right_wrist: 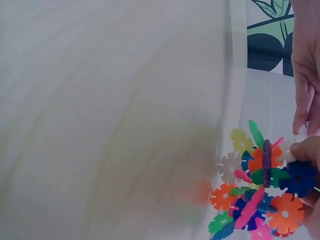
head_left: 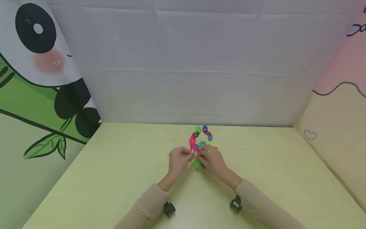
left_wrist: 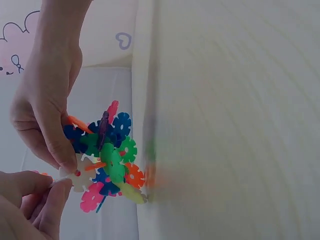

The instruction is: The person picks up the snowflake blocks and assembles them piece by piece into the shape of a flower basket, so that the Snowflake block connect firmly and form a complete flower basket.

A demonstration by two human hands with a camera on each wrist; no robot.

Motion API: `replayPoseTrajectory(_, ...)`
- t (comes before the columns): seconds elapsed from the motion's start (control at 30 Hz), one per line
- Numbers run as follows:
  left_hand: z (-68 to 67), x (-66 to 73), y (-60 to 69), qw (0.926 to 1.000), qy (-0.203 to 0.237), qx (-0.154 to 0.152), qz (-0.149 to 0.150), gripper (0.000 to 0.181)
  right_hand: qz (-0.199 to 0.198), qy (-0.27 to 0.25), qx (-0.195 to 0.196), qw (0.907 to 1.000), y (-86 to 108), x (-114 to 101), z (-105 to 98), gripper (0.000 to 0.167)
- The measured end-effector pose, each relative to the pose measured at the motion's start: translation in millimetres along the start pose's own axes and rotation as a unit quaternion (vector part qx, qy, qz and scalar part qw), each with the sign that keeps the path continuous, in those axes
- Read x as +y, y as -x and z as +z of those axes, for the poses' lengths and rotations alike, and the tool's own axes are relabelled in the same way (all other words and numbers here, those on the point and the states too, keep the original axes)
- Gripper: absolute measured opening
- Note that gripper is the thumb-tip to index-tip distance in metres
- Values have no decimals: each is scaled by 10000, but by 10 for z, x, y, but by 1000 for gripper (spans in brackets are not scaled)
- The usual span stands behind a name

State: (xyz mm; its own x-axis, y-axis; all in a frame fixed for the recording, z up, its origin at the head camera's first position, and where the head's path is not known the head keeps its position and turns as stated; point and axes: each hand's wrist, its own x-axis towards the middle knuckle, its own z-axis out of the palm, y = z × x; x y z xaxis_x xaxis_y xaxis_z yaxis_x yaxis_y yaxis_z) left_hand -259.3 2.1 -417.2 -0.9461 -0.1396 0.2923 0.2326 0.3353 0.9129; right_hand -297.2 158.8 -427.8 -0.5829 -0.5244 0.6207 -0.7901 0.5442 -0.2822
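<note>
A built-up cluster of colourful plastic snowflake discs (head_left: 197, 163) stands on the table between the two hands, with a curved chain of discs (head_left: 192, 140) rising behind it. My left hand (head_left: 178, 160) pinches a small white snowflake disc between thumb and fingers, at the cluster's near left side; that disc is mostly covered. From the other side my right hand (head_left: 213, 159) grips the cluster, its fingertips at a white disc (left_wrist: 79, 175) on the edge. In the right wrist view, a dark blue disc (right_wrist: 299, 178) lies in front of the right fingers. Both hands' fingertips nearly meet.
The pale wooden table (head_left: 128, 152) extends around the hands. A white sheet (head_left: 183, 63) hangs behind it, with printed panels on the left (head_left: 34, 105) and right (head_left: 337, 127). Black straps (head_left: 169, 209) sit at the wrists.
</note>
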Motion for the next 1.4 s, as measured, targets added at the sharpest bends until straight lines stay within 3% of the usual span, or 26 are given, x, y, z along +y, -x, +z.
replayPoseTrajectory(0.3,-110,-48,107,9986,341,-405,26,10,620,-16,-698,9956,47,-186,-72,4)
replayPoseTrajectory(0.47,-197,-131,128,9970,158,-756,-67,10,915,-681,-1244,9856,185,-164,-266,13)
replayPoseTrajectory(0.53,-243,-163,109,9961,45,-877,-68,9,1122,-905,-1116,9832,255,-82,-374,12)
replayPoseTrajectory(0.7,-378,-205,39,9938,-282,-1076,31,7,1843,-1062,-221,9769,356,164,-560,8)
replayPoseTrajectory(0.8,-430,-213,5,9932,-438,-1077,62,7,2176,-1213,-181,9683,363,268,-574,20)
replayPoseTrajectory(0.9,-452,-207,-6,9933,-566,-1002,77,7,2218,-1385,-456,9641,359,313,-549,28)
replayPoseTrajectory(1.0,-451,-206,4,9938,-607,-926,-37,10,2124,-1524,-581,9635,349,339,-497,21)
replayPoseTrajectory(1.17,-406,-172,33,9936,-499,-962,-321,26,2128,-1610,-272,9634,316,360,-452,7)
replayPoseTrajectory(1.4,-274,-154,71,9896,-627,-1170,-562,38,2089,-1507,-130,9662,261,436,-393,5)
